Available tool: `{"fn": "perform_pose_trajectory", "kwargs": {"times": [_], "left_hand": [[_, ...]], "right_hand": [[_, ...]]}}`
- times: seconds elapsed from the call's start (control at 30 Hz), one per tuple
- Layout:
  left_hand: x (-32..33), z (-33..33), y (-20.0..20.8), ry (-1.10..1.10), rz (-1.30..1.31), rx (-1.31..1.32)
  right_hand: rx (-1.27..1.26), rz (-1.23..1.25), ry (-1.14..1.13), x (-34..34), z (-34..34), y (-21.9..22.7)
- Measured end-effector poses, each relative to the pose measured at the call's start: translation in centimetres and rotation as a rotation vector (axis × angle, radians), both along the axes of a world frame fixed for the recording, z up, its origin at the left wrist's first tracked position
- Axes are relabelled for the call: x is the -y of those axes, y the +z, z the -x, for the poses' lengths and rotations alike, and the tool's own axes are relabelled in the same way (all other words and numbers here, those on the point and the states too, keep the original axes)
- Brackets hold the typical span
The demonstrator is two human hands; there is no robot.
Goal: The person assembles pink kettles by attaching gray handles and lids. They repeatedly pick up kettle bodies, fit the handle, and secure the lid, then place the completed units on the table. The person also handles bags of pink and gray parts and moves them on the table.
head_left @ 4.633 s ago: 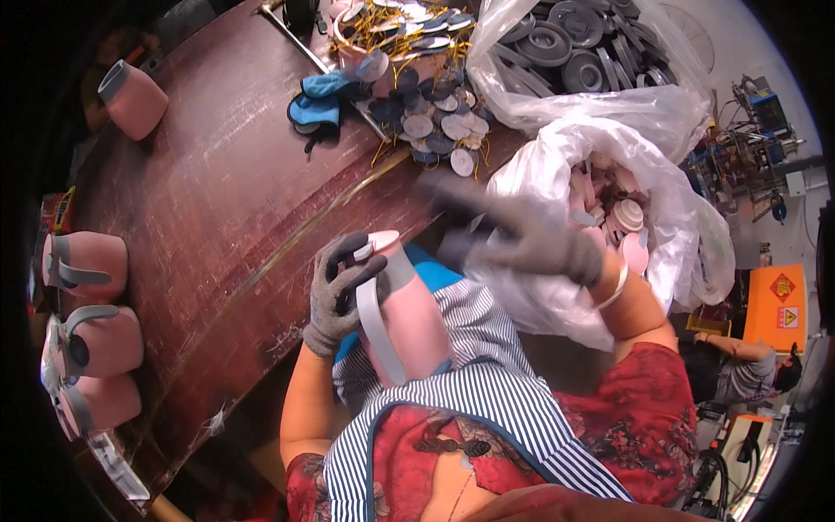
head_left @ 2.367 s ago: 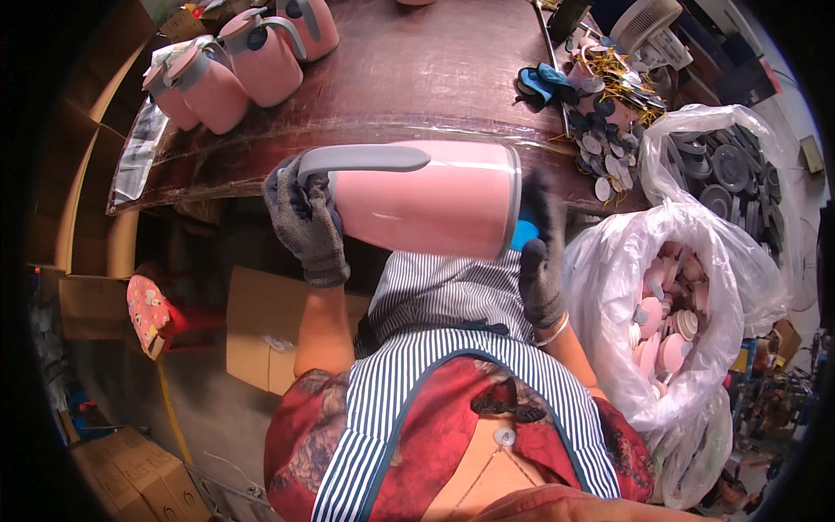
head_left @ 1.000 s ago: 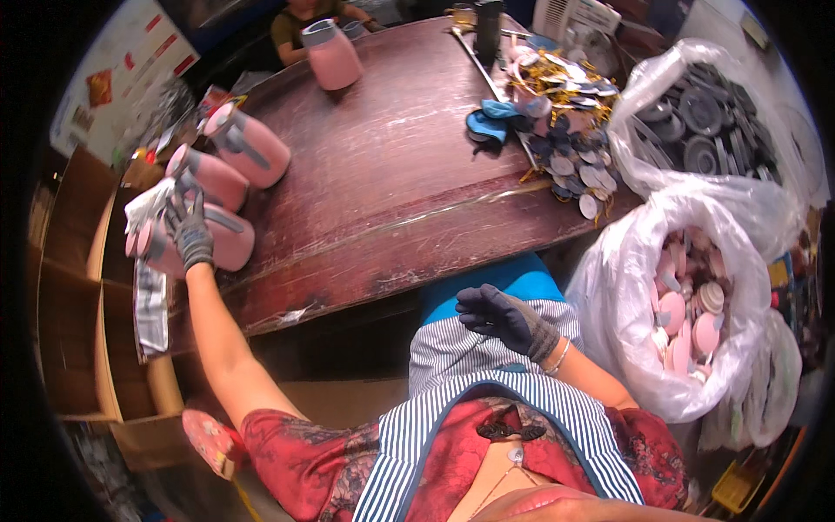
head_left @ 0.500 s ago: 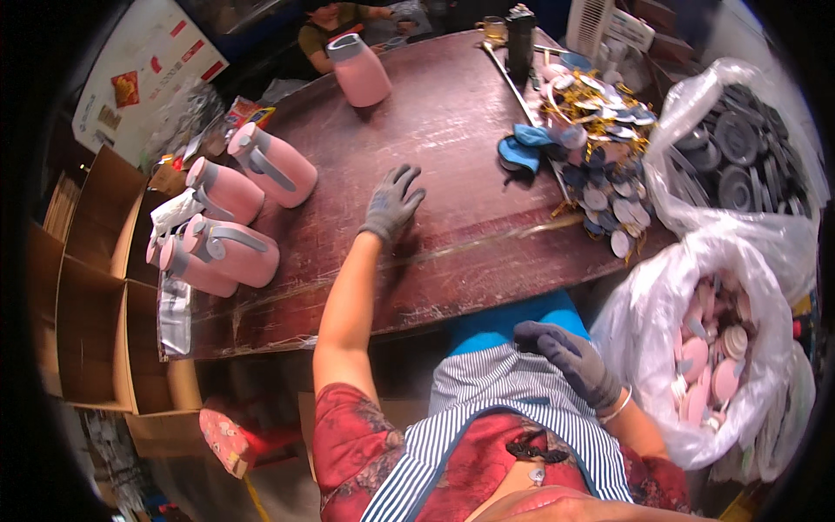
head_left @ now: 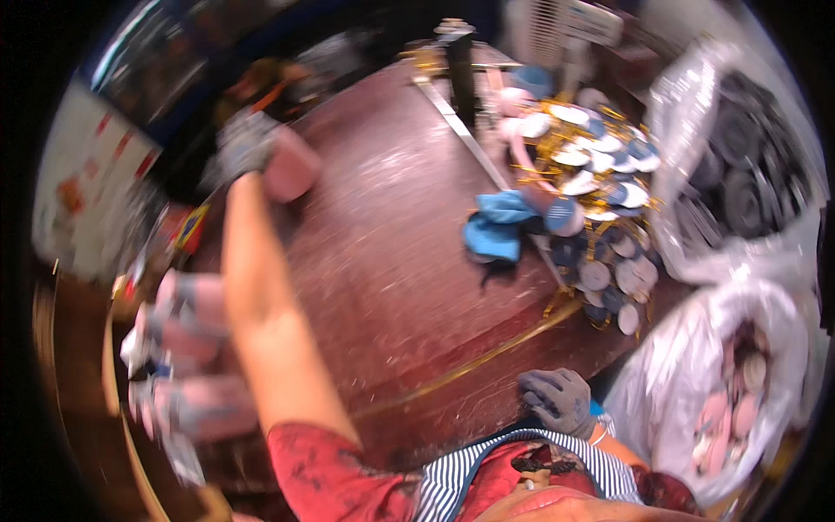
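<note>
At the far left of the table, my left hand (head_left: pixel 246 146) in a grey glove is over the top of a pink jug (head_left: pixel 291 165). Its fingers seem closed on the jug's top, though motion smears them. The jug looks tilted. Close to my body at the table's near edge, my right hand (head_left: pixel 559 402), also gloved, has its fingers curled in with nothing seen in them. Several more pink jugs with grey handles (head_left: pixel 204 404) stand at the left edge, beside my left forearm.
Round tags with gold strings (head_left: pixel 600 161) are heaped at the right, by a blue cloth item (head_left: pixel 496 228). Plastic bags hold dark grey lids (head_left: pixel 744 130) and pink parts (head_left: pixel 715 422). A dark bottle (head_left: pixel 459 74) stands at the back. Another person (head_left: pixel 261 83) is beyond the table.
My left hand has reached forward and left from mid-table to the far pink jug. My right hand has come up to the table edge, its fingers more curled. The whole view has shifted.
</note>
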State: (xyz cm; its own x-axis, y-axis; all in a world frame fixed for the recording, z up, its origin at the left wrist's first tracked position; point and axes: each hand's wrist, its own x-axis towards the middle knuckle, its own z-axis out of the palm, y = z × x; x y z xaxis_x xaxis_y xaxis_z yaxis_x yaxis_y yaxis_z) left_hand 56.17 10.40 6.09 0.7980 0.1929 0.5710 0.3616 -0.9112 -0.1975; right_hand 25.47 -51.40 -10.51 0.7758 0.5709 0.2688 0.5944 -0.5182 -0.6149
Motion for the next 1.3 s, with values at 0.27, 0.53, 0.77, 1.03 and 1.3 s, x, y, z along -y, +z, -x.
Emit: {"fn": "perform_pose_trajectory", "kwargs": {"times": [0.27,0.53,0.77,1.03,1.3], "left_hand": [[8.8,9.4,-6.4,-0.316,-0.191,0.338],[28.8,29.7,-2.0,-0.694,-0.271,0.231],[43.4,37.7,0.1,-0.647,-0.005,0.084],[35.3,39.1,-3.8,-0.644,0.438,0.746],[31.8,37.0,-14.0,-0.866,1.826,0.486]], "right_hand": [[-0.029,-0.054,-0.046,0.6,0.4,-0.2],[0.210,-0.060,0.083,6.7,6.7,10.4],[0.378,0.462,-0.805,24.2,9.2,15.5],[0.110,0.578,-0.608,34.1,8.2,9.5],[0.688,0.333,-0.627,25.4,11.4,16.1]]}}
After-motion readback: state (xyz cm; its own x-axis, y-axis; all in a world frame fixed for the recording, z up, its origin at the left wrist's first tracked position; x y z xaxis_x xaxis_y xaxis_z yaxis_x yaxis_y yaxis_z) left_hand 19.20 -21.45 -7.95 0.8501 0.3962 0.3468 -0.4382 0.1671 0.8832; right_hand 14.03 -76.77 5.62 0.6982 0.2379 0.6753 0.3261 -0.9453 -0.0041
